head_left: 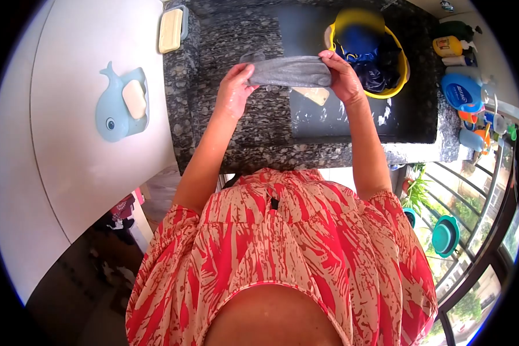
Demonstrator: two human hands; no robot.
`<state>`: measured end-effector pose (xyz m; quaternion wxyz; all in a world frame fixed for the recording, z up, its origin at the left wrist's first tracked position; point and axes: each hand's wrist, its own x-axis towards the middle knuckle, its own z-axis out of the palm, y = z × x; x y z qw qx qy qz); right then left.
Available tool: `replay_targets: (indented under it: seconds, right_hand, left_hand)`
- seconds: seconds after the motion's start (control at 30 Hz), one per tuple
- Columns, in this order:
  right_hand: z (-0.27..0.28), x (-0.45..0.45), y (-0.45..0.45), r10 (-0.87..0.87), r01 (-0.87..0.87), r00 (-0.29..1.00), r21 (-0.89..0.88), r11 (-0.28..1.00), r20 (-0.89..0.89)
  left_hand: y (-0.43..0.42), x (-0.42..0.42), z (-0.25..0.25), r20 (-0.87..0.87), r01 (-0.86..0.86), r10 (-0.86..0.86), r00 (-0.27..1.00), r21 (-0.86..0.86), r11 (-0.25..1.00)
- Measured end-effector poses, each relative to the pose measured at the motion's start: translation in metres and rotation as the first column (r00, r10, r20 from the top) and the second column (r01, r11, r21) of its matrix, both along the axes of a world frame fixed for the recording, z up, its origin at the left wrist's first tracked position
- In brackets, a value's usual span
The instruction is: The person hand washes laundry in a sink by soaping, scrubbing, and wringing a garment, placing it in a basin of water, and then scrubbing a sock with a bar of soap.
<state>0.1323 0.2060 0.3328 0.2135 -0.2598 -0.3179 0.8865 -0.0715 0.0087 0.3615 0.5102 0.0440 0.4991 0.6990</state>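
A wet-looking grey sock [291,71] is stretched sideways between my two hands, above the edge where the stone counter meets the sink. My left hand [234,89] pinches one end between thumb and fingers, and a loose fold hangs past it. At the other end, my right hand [345,78] grips the fabric with the thumb on top. Below the sock, partly covered by it, lies a pale, flat bar [314,95] that looks like soap. Behind my right hand stands a yellow basin [405,72] holding dark blue clothes [372,75].
Suds spot the dark sink [398,124]. A whale-shaped soap holder [112,112] with a white bar is on the white surface at left. A soap dish [172,30] sits at the counter's far left corner. Bottles, including a blue one [461,91], line the right side by the window.
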Motion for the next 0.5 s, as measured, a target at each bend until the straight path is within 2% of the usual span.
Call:
replay_targets:
  seconds: [0.07,0.1,0.23,0.27,0.3,0.33,0.37,0.4,0.47,0.5]
  right_hand:
    - [-0.004,-0.008,-0.005,-0.049,0.049,0.999,-0.019,0.999,-0.005]
    - [-0.004,-0.011,-0.009,-0.073,0.072,0.997,-0.048,0.996,-0.007]
    - [-0.014,-0.023,-0.022,-0.156,0.153,0.983,0.039,0.987,0.094]
    - [-0.016,-0.024,-0.023,-0.152,0.133,0.972,0.118,0.984,0.177]
    - [-0.022,-0.025,-0.026,-0.151,0.101,0.954,0.196,0.975,0.258]
    - [-0.032,-0.026,-0.028,-0.154,0.061,0.93,0.27,0.961,0.335]
    - [-0.05,-0.029,-0.026,-0.151,-0.017,0.894,0.369,0.929,0.423]
    - [-0.068,-0.029,-0.024,-0.114,-0.094,0.874,0.395,0.914,0.473]
    - [-0.076,-0.038,-0.023,-0.061,-0.239,0.82,0.437,0.867,0.569]
    - [-0.081,-0.046,-0.02,-0.07,-0.311,0.799,0.51,0.802,0.598]
  left_hand:
    - [-0.004,0.0,0.0,0.138,-0.094,0.083,0.987,0.072,0.993]
    - [-0.005,-0.002,-0.006,0.155,-0.16,0.147,0.977,0.072,0.985]
    - [-0.013,0.001,-0.016,0.085,-0.282,0.287,0.954,-0.066,0.957]
    - [-0.017,0.004,-0.024,0.045,-0.291,0.296,0.954,-0.102,0.951]
    - [-0.026,0.01,-0.032,-0.004,-0.259,0.263,0.965,-0.176,0.95]
    - [-0.035,0.015,-0.038,-0.108,-0.201,0.175,0.979,-0.341,0.918]
    - [-0.043,0.024,-0.04,-0.164,-0.154,0.093,0.982,-0.408,0.9]
    - [-0.05,0.032,-0.042,-0.214,-0.111,0.007,0.977,-0.476,0.872]
    - [-0.064,0.042,-0.065,-0.326,-0.107,-0.048,0.944,-0.44,0.892]
    - [-0.068,0.043,-0.073,-0.247,-0.088,-0.017,0.969,-0.406,0.91]
